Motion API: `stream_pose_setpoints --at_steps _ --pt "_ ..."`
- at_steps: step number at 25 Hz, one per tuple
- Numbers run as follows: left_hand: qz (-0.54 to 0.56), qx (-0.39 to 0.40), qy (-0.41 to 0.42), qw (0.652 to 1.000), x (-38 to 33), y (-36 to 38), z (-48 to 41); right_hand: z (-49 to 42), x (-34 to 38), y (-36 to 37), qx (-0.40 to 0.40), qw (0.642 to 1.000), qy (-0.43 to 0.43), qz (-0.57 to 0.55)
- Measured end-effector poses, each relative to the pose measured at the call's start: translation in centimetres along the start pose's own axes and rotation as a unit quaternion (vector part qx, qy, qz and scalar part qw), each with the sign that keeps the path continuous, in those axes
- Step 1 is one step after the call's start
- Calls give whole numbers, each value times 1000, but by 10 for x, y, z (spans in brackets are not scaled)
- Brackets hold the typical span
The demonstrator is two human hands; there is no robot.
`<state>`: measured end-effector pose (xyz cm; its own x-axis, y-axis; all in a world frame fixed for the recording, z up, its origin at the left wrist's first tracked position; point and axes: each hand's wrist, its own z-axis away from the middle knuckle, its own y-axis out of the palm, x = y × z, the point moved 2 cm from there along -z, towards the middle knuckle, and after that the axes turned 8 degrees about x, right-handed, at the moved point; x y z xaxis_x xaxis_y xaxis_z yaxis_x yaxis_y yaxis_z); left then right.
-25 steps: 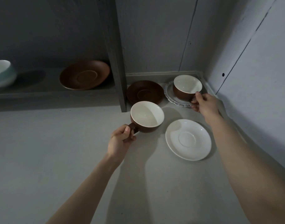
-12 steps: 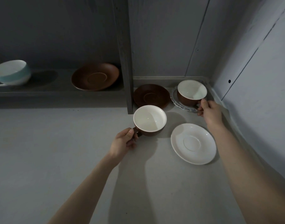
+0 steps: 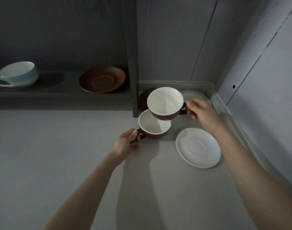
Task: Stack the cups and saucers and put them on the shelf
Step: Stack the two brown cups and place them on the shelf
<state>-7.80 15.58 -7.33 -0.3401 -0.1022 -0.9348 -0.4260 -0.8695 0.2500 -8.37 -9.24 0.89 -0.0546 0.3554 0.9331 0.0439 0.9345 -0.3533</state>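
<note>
On the grey counter [image 3: 75, 163] in a dim grey-walled corner, one brown cup [image 3: 154, 128] is pinched by the left hand [image 3: 127, 143] at its handle, while another brown cup [image 3: 165, 103] is gripped likewise by the right hand [image 3: 200, 112] at frame centre.

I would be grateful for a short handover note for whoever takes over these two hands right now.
Left hand: grips the handle of the lower brown cup, low at the counter.
Right hand: holds the upper brown cup by its handle, raised over the lower one, not yet nested.
White saucer and scalloped saucer lie bare on the counter; a brown saucer sits behind the cups.
On the shelf: a brown shelf saucer and blue cup.
Left: nest cups, stack saucers, shelve.
</note>
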Motion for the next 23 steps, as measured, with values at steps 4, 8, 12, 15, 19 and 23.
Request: stream_pose_setpoints --at_steps 4,8,12,15,19,23 --pt "25 4 -5 1000 -3 0 0 -5 12 5 45 997 -11 65" --pt "36 6 -11 999 -4 -1 0 -12 19 10 73 987 -21 141" --pt "41 1 -11 999 -5 -1 0 -17 23 17 86 980 -39 175" --pt "45 2 -14 999 -5 -2 -1 -19 23 20 87 978 -41 183" --pt "42 7 -16 999 -4 -3 -1 -20 22 19 92 979 -39 180" --pt "46 13 -13 999 -5 -2 -2 -20 19 18 98 982 -24 162"
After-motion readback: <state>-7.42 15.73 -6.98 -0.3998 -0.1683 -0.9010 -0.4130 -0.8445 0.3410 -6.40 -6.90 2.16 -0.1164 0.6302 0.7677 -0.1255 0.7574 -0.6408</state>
